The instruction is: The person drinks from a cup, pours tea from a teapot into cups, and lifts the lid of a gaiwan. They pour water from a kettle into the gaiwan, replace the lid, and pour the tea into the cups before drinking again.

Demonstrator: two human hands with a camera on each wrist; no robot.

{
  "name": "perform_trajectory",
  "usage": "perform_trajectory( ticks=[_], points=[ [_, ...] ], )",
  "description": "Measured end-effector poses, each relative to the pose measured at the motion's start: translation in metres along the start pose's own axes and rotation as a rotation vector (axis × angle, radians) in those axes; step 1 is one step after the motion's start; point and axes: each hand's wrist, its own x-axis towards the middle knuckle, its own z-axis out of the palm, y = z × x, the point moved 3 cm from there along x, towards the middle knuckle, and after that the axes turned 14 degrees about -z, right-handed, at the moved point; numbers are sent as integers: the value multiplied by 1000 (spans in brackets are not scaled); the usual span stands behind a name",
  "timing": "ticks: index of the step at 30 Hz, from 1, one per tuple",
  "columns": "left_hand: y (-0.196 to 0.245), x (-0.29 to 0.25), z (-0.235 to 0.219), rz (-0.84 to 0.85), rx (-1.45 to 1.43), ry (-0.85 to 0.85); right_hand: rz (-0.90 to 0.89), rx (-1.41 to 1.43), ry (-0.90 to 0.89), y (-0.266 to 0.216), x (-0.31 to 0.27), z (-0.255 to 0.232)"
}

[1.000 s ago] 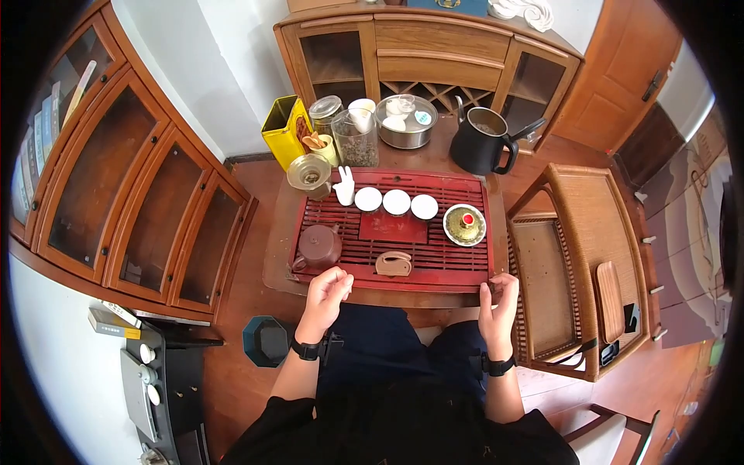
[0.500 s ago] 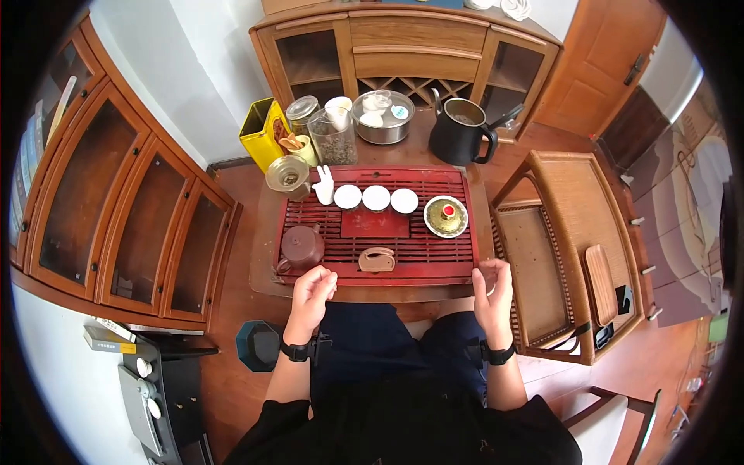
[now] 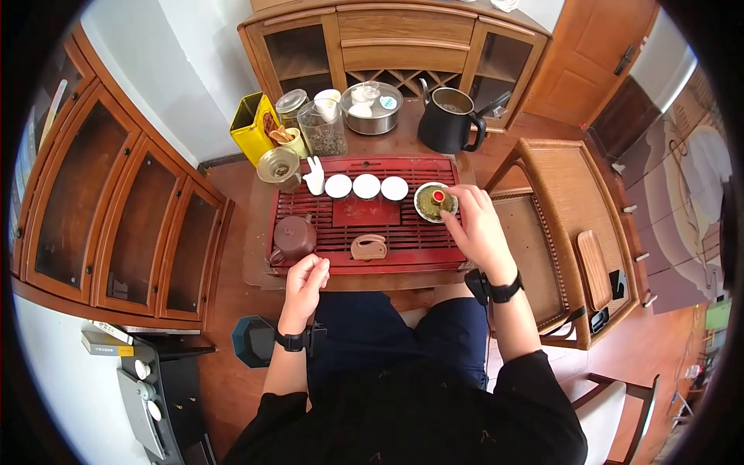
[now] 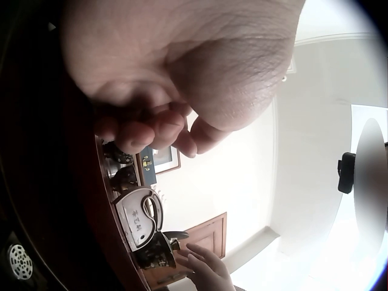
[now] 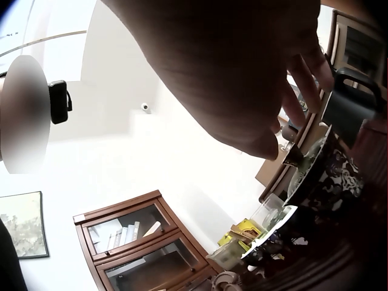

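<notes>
In the head view, a lidded patterned bowl point(image 3: 427, 211) with a red-topped knob point(image 3: 439, 197) stands at the right of the red slatted tray point(image 3: 418, 260). My right hand point(image 3: 482, 230) is over its right side, thumb and fingers spread near the knob; no grip shows. The right wrist view shows this hand point(image 5: 242, 79) above the bowl point(image 5: 330, 182). My left hand point(image 3: 302, 287) hangs loosely curled, holding nothing, by the tray's front-left edge, near the brown teapot point(image 3: 294, 235). The left wrist view shows its relaxed fingers point(image 4: 136, 136). Three white cups point(image 3: 366, 187) stand in a row.
A wooden animal-shaped piece point(image 3: 369, 247) lies at the tray's front. Left of the cups are a white hand-shaped figure point(image 3: 315, 177) and a strainer point(image 3: 279, 167). Behind stand a yellow tin point(image 3: 249, 133), jars, a steel pot point(image 3: 370, 116) and a black kettle point(image 3: 443, 128). A wicker cart point(image 3: 593, 186) stands right.
My right hand has moved from the tray's front-right corner forward and left to the lidded bowl, its fingers spreading. My left hand stays by the teapot. The head view has shifted slightly.
</notes>
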Motion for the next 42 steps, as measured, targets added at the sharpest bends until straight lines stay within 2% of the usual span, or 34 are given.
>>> perform_trajectory(
  ticks=[7, 13, 15, 19, 24, 28, 35, 38, 42],
  points=[
    [1, -1, 0, 12, 36, 18, -45, -17, -2, 13, 13, 21],
    [1, 0, -1, 27, 45, 20, 7, 43, 11, 15, 16, 16],
    [2, -1, 0, 29, 37, 20, 99, 81, -23, 16, 16, 13],
    [-1, 0, -1, 29, 32, 20, 105, 104, -38, 17, 15, 13],
    [-1, 0, -1, 20, 36, 26, -86, 108, 47, 15, 20, 11],
    [1, -1, 1, 25, 4, 23, -22, 113, 13, 15, 24, 3],
    [-1, -1, -1, 24, 28, 36, 8, 87, 132, 22, 25, -6],
    [0, -1, 0, 14, 23, 28, 19, 77, 118, 23, 24, -4],
    [0, -1, 0, 12, 18, 31, -71, 99, 15, 17, 21, 6]
  ],
)
